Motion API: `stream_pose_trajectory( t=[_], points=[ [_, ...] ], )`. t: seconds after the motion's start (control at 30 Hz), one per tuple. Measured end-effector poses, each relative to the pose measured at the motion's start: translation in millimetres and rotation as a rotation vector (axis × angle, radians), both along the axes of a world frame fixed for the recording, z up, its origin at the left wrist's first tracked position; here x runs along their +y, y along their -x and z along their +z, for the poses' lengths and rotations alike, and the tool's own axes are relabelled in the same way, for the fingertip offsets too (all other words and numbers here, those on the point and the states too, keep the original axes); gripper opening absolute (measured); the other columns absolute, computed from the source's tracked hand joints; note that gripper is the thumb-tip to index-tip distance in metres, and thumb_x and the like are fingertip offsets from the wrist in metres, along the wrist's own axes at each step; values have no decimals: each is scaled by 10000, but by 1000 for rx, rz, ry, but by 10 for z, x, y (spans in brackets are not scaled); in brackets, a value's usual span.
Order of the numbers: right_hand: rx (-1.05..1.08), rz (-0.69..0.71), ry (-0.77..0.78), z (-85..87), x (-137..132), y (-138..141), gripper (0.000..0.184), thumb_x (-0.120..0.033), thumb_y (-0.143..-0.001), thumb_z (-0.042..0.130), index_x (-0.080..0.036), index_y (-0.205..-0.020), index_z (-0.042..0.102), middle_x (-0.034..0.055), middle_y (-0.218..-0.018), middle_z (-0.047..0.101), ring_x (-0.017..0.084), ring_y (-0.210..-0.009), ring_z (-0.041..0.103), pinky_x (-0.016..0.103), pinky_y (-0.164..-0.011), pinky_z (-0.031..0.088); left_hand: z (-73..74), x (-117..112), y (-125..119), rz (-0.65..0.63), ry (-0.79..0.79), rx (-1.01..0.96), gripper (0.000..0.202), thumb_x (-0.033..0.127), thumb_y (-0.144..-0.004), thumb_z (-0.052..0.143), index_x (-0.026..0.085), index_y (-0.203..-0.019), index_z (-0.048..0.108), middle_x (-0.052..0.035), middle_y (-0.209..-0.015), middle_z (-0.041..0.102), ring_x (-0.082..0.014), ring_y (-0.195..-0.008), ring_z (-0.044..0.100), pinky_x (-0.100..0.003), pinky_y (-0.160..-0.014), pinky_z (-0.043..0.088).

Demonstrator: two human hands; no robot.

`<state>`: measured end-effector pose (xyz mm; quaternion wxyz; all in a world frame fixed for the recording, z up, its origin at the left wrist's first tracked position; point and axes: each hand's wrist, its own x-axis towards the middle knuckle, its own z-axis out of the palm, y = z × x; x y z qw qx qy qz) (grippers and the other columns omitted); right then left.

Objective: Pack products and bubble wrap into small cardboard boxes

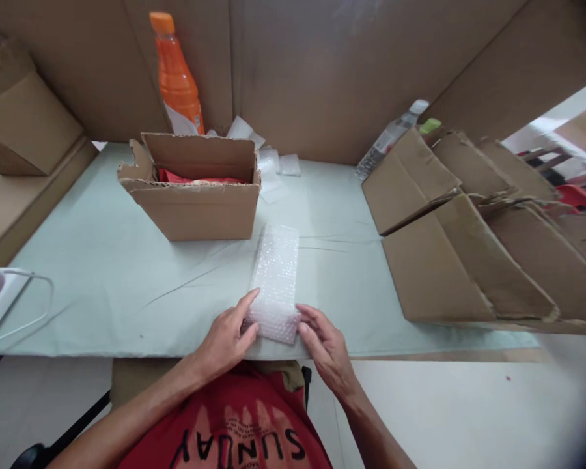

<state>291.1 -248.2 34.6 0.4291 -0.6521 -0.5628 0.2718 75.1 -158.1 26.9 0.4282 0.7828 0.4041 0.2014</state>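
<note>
A strip of clear bubble wrap (277, 273) lies lengthwise on the pale green table cover (127, 280), its near end rolled up around something I cannot make out. My left hand (227, 339) grips the left side of that rolled end, fingers curled on it. My right hand (325, 348) presses against the right side with fingers bent. Both hands sit at the table's front edge.
An open cardboard box (195, 195) with something red inside stands behind the wrap. An orange bottle (176, 78) rises behind it. Flattened cardboard boxes (478, 241) are stacked at the right, with a clear bottle (388, 140) beyond. More cardboard (24, 130) sits at the left.
</note>
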Motion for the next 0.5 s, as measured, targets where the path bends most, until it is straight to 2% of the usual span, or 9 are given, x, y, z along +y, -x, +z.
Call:
stream_pose_trajectory(
  t=[0.07,0.1,0.17,0.23,0.3,0.37,0.4,0.43,0.5],
  points=[
    [-115,-140,-161,32,-71,7,253,-212,-966,581,-223,-1217,607,49,-993,728,177,-863,692,300,-775,561,46,62,-52,37,68,75,622,252,-904,484,131,-1505,380,-33,-842,688,-191,-704,610,-303,-681,481],
    [-192,-147,-239,56,-103,15,255,-174,-945,601,-226,-1195,609,46,-975,719,178,-864,679,312,-789,551,62,91,-80,48,78,113,641,248,-894,485,131,-1514,368,-14,-785,664,-189,-673,593,-297,-658,462],
    [-355,-14,-322,92,-136,44,273,-138,-906,632,-223,-1165,617,60,-997,713,202,-920,661,352,-823,532,67,136,-134,56,78,188,669,235,-877,491,137,-1524,353,10,-722,624,-188,-645,577,-292,-642,436],
    [-506,185,-301,75,-112,86,327,-178,-888,655,-195,-1213,615,115,-1142,705,267,-1068,637,420,-874,516,40,160,-171,55,73,247,682,228,-868,500,150,-1527,345,22,-698,609,-189,-647,584,-291,-650,434],
    [-622,295,-244,9,-37,120,369,-207,-898,635,-163,-1263,608,158,-1287,661,319,-1189,591,474,-911,500,2,166,-174,55,69,256,676,228,-874,501,171,-1527,334,24,-709,623,-184,-652,603,-287,-656,451],
    [-672,319,-221,-55,56,129,325,-157,-924,574,-164,-1244,626,153,-1300,665,312,-1202,593,474,-905,499,-17,159,-135,67,-2,179,661,243,-885,514,190,-1518,329,-10,-841,677,-186,-732,645,-295,-698,495],
    [-665,318,-217,-70,97,124,304,-120,-936,537,-176,-1216,640,137,-1259,691,291,-1171,615,456,-893,504,-12,150,-101,70,-83,118,660,255,-888,532,196,-1512,327,-49,-969,694,-201,-833,665,-318,-758,520],
    [-638,319,-212,-69,132,114,299,-96,-950,503,-186,-1193,651,121,-1207,717,270,-1125,640,438,-880,508,5,138,-61,63,-187,58,671,264,-884,557,200,-1510,323,-93,-1119,679,-228,-969,663,-358,-846,529],
    [-535,318,-182,-23,186,86,291,-108,-984,457,-198,-1173,660,99,-1115,750,239,-1023,680,411,-856,520,65,110,19,3,-399,-33,722,257,-864,609,204,-1517,307,-159,-1359,572,-298,-1236,558,-460,-1024,471]
  ],
)
